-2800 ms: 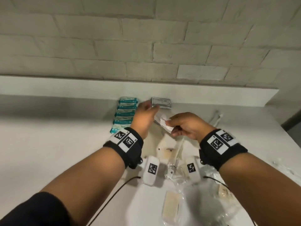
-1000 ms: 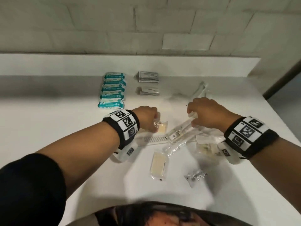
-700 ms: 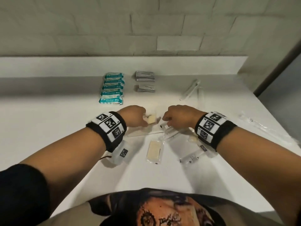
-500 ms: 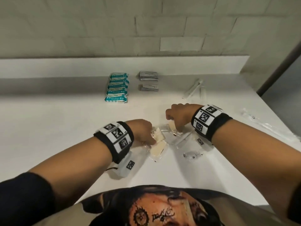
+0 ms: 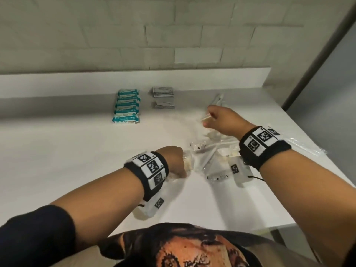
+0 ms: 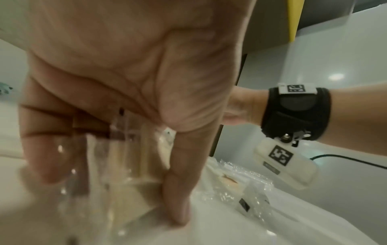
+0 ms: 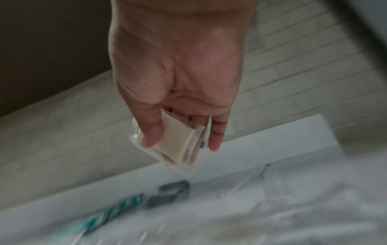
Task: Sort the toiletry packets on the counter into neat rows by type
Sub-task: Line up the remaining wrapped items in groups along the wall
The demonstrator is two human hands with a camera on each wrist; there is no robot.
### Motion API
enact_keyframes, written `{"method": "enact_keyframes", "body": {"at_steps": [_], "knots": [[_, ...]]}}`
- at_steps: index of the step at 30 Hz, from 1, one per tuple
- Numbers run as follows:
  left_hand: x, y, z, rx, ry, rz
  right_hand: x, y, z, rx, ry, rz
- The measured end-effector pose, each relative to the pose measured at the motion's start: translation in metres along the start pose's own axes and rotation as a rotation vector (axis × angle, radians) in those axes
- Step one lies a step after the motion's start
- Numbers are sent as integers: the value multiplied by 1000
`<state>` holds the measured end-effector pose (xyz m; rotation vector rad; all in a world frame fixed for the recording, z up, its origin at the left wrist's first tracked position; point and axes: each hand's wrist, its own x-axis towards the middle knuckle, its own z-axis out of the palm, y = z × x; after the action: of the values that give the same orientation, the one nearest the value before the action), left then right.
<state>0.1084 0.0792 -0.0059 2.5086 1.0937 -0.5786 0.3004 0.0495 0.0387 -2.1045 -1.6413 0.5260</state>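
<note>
Clear cream-filled packets (image 7: 178,142) sit pinched between thumb and fingers of my right hand (image 5: 223,122), while my left hand (image 5: 174,162) clamps similar soap packets (image 6: 125,179) beneath it.

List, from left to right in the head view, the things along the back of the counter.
Teal packets → grey sachets → long clear packets, with the right hand just in front of them.

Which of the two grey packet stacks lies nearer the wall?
The far grey stack, lying just below the backsplash; the other grey stack lies in front of it, closer to the hands.
</note>
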Motion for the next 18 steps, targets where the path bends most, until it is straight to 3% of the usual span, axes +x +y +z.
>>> {"method": "enact_keyframes", "body": {"at_steps": [2,5,7,10,12,15,18], "knots": [[2,-4,-2,14,-5,26,-14,17,-24,-22,-30,80],[3,-8,-10,-3,19,49,-38,44,-36,-228,-286,238],[6,-4,-18,-19,82,87,-52,59,-30,-226,-364,286],[13,14,-23,-117,203,231,-63,73,-26,-162,-219,331],[18,31,-21,-158,213,326,-68,76,-27,-183,-100,336],[23,55,-15,-167,161,399,-76,75,-24,-235,-181,285],[33,72,-9,-98,81,431,-75,79,-11,-436,-287,229]]}}
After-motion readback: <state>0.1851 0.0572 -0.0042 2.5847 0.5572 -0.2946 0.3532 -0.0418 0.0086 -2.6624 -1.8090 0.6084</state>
